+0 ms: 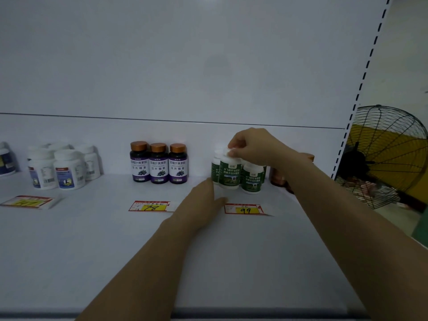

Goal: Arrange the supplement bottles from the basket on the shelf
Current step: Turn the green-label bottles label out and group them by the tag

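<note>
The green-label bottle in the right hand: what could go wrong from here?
The right hand pinches the green-label bottle only at its top, so it may tip against the neighbouring green-label bottles and topple them. The right forearm passes close to the brown bottles and may knock them.

Both of my hands are bare: the left hand (pixel 201 202) and the right hand (pixel 254 147). Each joins a bare forearm. My left forearm (pixel 139 262) meets the frame edge at 7 o'clock, my right forearm (pixel 347 216) at 4 o'clock. Skin is uncovered along the whole visible length. Both forearms look broader toward the edge.
</note>
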Demonstrator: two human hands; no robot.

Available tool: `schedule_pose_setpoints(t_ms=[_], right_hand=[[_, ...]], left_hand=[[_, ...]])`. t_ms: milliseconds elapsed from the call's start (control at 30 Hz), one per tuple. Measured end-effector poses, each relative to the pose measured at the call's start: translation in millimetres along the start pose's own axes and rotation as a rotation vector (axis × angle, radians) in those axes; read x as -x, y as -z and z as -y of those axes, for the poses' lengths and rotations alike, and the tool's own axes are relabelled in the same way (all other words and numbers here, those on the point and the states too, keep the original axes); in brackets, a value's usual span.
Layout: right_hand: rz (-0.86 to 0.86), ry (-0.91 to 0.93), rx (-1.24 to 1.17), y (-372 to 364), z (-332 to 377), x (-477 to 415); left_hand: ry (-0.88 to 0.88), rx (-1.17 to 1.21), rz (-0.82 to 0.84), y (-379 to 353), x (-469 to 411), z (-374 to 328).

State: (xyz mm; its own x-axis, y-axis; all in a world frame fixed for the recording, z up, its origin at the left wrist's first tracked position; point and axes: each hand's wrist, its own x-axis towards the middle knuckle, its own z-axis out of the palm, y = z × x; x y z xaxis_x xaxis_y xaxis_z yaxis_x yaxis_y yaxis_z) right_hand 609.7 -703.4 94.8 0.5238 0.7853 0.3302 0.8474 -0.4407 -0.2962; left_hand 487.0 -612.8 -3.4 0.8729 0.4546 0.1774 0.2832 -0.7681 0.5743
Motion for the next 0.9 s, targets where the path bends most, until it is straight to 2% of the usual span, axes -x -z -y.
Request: schedule_pose_setpoints(t_ms=[167,333,567,667,833,900], right_hand=[[0.009,-0.023,0.116,-17.0,-9.8,-11.8],[-0.021,-0.004,0.176,-31.3,-18.1,-10.3],[-0.037,0.044,0.237,-33.0,-18.5,-4.3],[-0.095,0.013,0.232,-21.5,-23.9,-2.4],[-0.034,-0.128,0.302,-26.6,-38.3,5.9],[-0.074,-0.156,0.260,-34.9,-42.0,8.5]], left_hand=[[-0.006,-0.275,0.122,-9.4,-4.3,7.6],[-0.049,-0.439,0.145,-14.7,-8.3,13.0],[-0.045,-0.481,0.164,-16.6,-8.7,14.1],[-0.043,-0.478,0.172,-16.4,-8.6,14.7],[-0.041,-0.467,0.170,-18.1,-9.9,17.3],[-0.044,-0.470,0.174,-18.7,-10.1,17.3]])
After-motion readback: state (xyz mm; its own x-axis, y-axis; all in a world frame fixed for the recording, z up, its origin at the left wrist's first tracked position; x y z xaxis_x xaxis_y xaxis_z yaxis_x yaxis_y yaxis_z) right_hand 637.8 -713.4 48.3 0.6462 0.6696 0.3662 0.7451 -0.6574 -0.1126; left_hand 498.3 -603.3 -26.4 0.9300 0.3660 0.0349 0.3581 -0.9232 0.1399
